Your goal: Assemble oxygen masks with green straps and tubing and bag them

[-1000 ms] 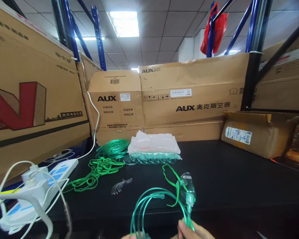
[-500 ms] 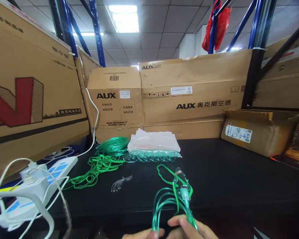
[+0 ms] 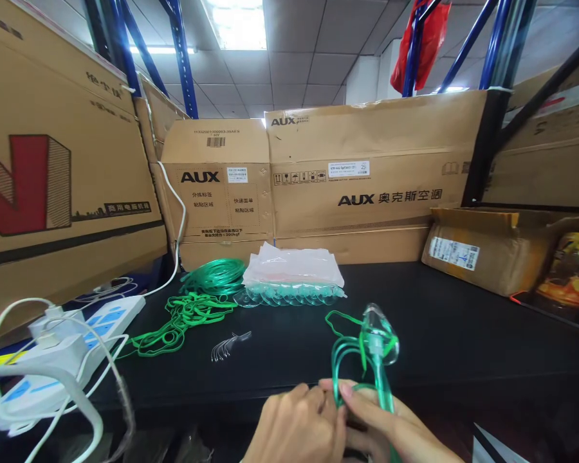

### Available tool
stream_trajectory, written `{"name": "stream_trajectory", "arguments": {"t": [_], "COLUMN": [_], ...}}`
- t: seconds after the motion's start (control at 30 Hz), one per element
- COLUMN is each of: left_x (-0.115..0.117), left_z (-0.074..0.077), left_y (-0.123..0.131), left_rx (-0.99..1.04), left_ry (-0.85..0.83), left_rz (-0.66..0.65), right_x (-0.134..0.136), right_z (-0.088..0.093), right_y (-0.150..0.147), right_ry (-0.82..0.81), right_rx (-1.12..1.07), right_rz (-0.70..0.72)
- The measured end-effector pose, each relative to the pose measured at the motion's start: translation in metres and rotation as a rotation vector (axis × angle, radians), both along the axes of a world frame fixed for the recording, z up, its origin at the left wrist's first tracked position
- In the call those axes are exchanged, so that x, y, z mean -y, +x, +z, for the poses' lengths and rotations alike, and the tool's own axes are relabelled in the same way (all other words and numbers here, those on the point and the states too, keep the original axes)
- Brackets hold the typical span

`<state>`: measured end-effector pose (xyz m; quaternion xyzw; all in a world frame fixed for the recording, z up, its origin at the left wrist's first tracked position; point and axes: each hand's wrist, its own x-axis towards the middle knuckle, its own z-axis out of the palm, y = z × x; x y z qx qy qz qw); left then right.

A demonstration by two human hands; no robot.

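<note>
Left hand (image 3: 296, 424), shifted rightward since the earlier frame: beside the right, fingers curled, grip hidden. Right hand (image 3: 388, 418): pinching green tube (image 3: 383, 382), loops drawn smaller; both hands now share one bundle. Mask (image 3: 377, 321): just beyond, at tube's end. Row of masks (image 3: 294, 295): farther back.

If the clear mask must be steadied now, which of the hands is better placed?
Probably the right hand: it holds the green tubing that leads up to the clear mask. The left hand is farther from the mask, by the tubing's loops.
</note>
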<state>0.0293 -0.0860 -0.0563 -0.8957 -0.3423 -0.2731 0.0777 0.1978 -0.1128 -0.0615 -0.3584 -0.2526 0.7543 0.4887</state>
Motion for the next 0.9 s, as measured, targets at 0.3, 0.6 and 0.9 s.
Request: {"name": "stream_trajectory", "arguments": {"t": [0.3, 0.6, 0.9], "left_x": [-0.012, -0.098, -0.197], "left_z": [0.092, 0.109, 0.115], "left_y": [0.021, 0.062, 0.136], "left_rx": [-0.127, -0.116, -0.274], "left_ry": [-0.212, -0.099, -0.259], "left_rz": [-0.096, 0.159, 0.441], "right_x": [0.008, 0.009, 0.008], "right_z": [0.031, 0.024, 0.022], "right_y": [0.021, 0.027, 0.034], "right_ry": [0.018, 0.009, 0.018], "right_rx": [-0.087, -0.108, -0.110], "right_rz": [-0.221, -0.150, -0.062]}}
